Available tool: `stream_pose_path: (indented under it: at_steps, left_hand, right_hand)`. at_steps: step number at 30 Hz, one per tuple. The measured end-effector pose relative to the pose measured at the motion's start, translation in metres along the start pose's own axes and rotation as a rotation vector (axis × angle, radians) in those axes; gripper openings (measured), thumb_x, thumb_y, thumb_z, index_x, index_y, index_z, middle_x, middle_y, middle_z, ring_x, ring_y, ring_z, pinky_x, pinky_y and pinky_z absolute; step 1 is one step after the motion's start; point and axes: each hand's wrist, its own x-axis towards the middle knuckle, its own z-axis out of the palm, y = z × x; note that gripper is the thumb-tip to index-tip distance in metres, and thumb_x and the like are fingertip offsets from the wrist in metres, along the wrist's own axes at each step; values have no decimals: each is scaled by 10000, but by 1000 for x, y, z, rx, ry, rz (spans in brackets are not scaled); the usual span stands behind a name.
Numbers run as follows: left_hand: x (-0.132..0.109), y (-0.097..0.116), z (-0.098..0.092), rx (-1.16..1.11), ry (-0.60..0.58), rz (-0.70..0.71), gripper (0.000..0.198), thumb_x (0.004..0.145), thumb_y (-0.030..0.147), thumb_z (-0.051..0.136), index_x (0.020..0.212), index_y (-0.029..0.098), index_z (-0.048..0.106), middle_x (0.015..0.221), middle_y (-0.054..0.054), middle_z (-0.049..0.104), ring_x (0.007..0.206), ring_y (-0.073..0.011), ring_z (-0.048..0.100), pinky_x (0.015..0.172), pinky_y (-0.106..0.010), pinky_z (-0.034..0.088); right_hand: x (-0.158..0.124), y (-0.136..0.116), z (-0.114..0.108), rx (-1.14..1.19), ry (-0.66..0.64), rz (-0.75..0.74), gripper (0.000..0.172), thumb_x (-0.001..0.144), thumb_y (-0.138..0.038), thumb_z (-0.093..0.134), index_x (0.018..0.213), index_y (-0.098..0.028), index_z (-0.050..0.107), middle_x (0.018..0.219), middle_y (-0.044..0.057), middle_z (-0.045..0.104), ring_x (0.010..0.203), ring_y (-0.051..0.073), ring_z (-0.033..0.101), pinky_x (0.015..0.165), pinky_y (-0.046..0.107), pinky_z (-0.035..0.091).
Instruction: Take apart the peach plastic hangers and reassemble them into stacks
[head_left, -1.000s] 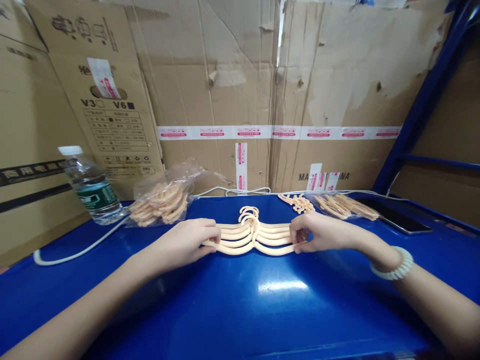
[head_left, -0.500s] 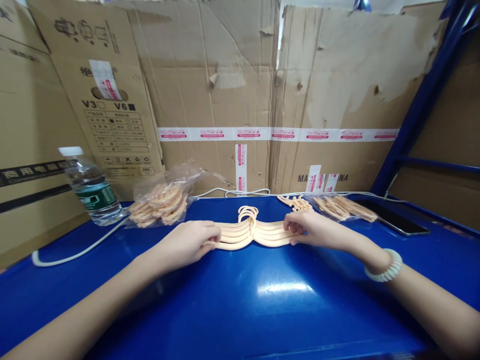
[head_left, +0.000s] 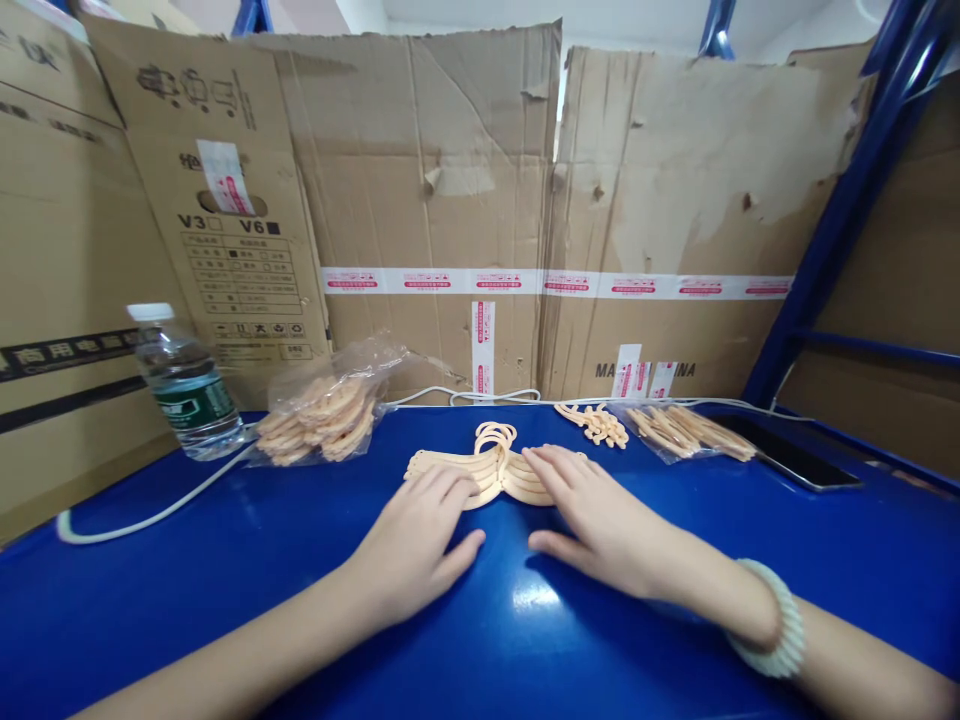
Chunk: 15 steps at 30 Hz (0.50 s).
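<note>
Several small peach-coloured hangers [head_left: 489, 484] lie overlapped in a row on the blue table, their hooks bunched at the far side. My left hand [head_left: 424, 540] rests over their left arms, fingers stretched forward and thumb apart. Over the right arms lies my right hand [head_left: 592, 515], its fingers extended and thumb spread away. Neither hand is closed round anything. The fingers cover part of the hangers, so I cannot tell how firmly they touch. Behind my right hand is a small pile of peach hook-shaped pieces [head_left: 592, 424].
A clear bag of hangers [head_left: 322, 410] lies back left beside a water bottle [head_left: 184, 385]. Back right are another bag of hangers [head_left: 686, 432] and a black phone [head_left: 795, 455]. A white cable [head_left: 150, 522] runs along the table [head_left: 495, 640]. Cardboard [head_left: 435, 220] walls the back.
Both hands have let go of the hangers' outer ends and moved inward and nearer to me, fingers opening out. The camera view has tilted slightly upward.
</note>
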Motion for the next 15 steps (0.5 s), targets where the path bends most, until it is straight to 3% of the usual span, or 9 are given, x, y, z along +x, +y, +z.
stream_pose_path:
  at_steps: [3,6,15]
  left_hand:
    - [-6,6,11,-30,-50,-6,549,907,355,463,1423,186,378,1490,-109,399,1366,-299,352,1109,-517,312]
    - [-8,2,17,-14,-114,0,655,920,397,434,1513,225,214,1588,-69,188,1451,-310,170,1150,-572,200]
    - [-1,-7,16,-21,-240,-40,688,946,474,355,1530,222,91,1584,-75,76,1455,-333,63,1148,-605,134]
  right_hand:
    - [0,-10,10,22,-101,54,880,905,-623,421,1504,-11,218,1557,230,211,1452,365,132,1158,557,205]
    - [0,-8,16,52,-135,141,881,928,-644,314,1508,6,180,1568,225,119,1456,356,54,1171,556,151]
    - [11,-3,15,77,-237,188,906,930,-646,272,1504,37,110,1564,251,56,1455,355,22,1183,513,93]
